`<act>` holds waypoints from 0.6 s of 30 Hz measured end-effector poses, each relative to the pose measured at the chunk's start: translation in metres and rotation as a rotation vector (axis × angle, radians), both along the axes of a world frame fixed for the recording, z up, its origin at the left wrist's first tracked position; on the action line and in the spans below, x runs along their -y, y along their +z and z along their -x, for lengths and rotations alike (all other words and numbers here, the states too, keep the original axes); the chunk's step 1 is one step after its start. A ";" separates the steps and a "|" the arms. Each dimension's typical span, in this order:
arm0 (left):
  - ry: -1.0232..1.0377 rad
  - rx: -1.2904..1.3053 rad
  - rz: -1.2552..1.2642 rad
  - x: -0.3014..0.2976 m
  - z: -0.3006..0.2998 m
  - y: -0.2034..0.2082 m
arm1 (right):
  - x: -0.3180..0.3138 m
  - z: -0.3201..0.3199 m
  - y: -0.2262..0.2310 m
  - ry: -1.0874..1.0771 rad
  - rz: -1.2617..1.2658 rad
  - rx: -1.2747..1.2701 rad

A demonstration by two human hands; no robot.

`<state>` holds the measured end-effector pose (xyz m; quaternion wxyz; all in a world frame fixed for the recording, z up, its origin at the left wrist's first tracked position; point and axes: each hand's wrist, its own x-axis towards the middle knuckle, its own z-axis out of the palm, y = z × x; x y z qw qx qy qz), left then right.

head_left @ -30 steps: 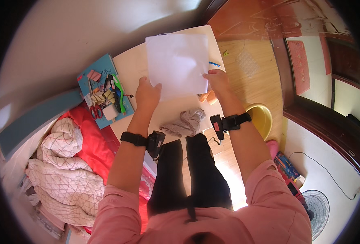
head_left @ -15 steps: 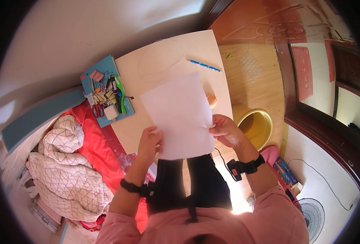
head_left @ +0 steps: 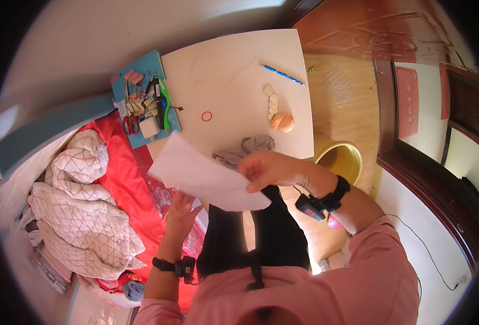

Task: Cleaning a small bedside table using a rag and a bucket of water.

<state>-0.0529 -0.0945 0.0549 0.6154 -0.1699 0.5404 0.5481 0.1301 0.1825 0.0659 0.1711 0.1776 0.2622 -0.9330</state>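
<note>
A sheet of white paper (head_left: 201, 176) hangs tilted over the near edge of the table and my lap. My right hand (head_left: 274, 170) grips its right edge between thumb and fingers. At the lower left edge of the paper is my left hand (head_left: 179, 219), palm up, thumb apart from the fingers; the paper partly hides its fingertips. Just beyond the sheet lies a crumpled grey cloth (head_left: 258, 143), partly covered by the paper. A red ring like a rubber band (head_left: 207, 116) rests mid-table.
On the table (head_left: 223, 70) are a blue pencil (head_left: 283, 74), several pale discs (head_left: 273, 103) and an orange rounded object (head_left: 286, 123). At left, a blue book (head_left: 169, 138) bears scissors (head_left: 130, 125) and stationery. A yellow bucket (head_left: 353, 154) stands right; bedding (head_left: 88, 222) lies left.
The paper has swung left and toward me, uncovering the cloth, red ring and discs. My right hand moved left with it; my left hand shifted left and lower, its thumb spread.
</note>
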 end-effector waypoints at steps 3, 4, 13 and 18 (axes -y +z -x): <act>0.130 0.072 -0.113 -0.007 -0.006 0.003 | 0.028 0.007 -0.001 -0.013 0.041 0.006; 0.173 0.031 -0.096 -0.009 -0.007 0.003 | 0.033 0.006 0.000 -0.041 0.085 0.011; 0.181 0.052 -0.018 0.030 -0.001 0.006 | -0.112 -0.029 -0.075 -0.236 -1.607 0.589; 0.098 0.095 0.003 0.039 -0.007 0.006 | -0.147 -0.022 -0.101 -0.104 -1.990 0.564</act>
